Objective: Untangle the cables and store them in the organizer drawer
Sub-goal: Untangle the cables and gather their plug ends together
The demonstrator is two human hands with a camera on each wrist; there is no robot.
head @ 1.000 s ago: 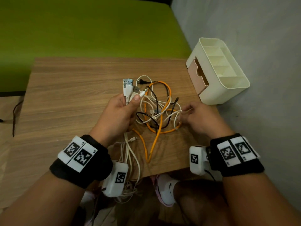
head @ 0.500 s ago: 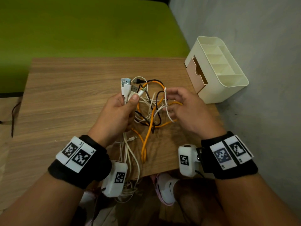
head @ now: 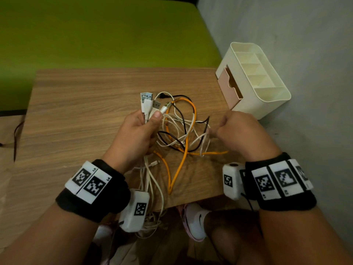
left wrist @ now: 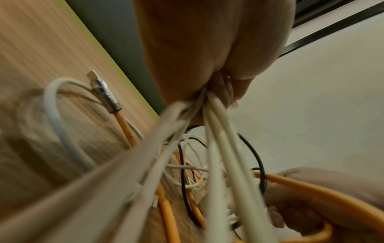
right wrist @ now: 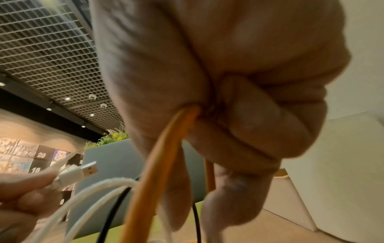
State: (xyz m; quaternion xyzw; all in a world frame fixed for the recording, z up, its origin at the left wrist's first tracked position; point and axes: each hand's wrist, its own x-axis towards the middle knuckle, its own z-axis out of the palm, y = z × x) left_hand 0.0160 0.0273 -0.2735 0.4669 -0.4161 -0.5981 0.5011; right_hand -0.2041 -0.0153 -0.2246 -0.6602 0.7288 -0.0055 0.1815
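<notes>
Untangling under way above the table [head: 80, 104]: left hand [head: 136, 133] grips the cables' [head: 181, 131] plug ends, right hand [head: 242, 131] clenches the orange cable [right wrist: 164, 164]; next, probably, drawing it free toward the drawer [head: 230, 88].

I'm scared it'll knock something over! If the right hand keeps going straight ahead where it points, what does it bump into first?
Probably the organizer. The right hand, holding the orange cable, points up the table toward the organizer's pink drawer, with bare tabletop between. Depth is hard to judge.
</notes>
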